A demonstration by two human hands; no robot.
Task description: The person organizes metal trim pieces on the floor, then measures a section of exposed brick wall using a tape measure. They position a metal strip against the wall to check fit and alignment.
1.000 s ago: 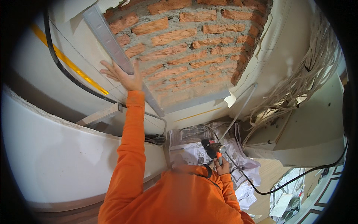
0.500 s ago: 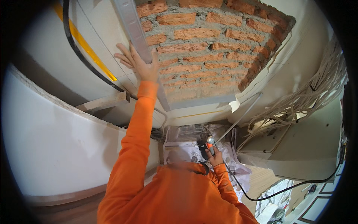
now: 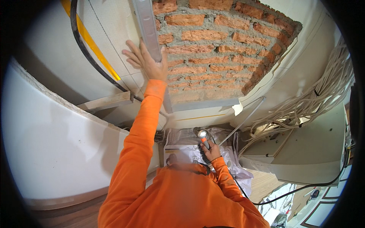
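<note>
Metal strip (image 3: 147,28): beside the bricks (image 3: 204,35); likely light, stiff; best held by its edges.
Left hand (image 3: 154,67): fingers spread, palm against the strip.
Hammer (image 3: 203,137): gripped in the right hand (image 3: 213,153); probably head-heavy.

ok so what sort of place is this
Probably a room under renovation: there's a patch of bare brick, a loose bundle of pale cables, and sheeting laid over the floor.
</note>
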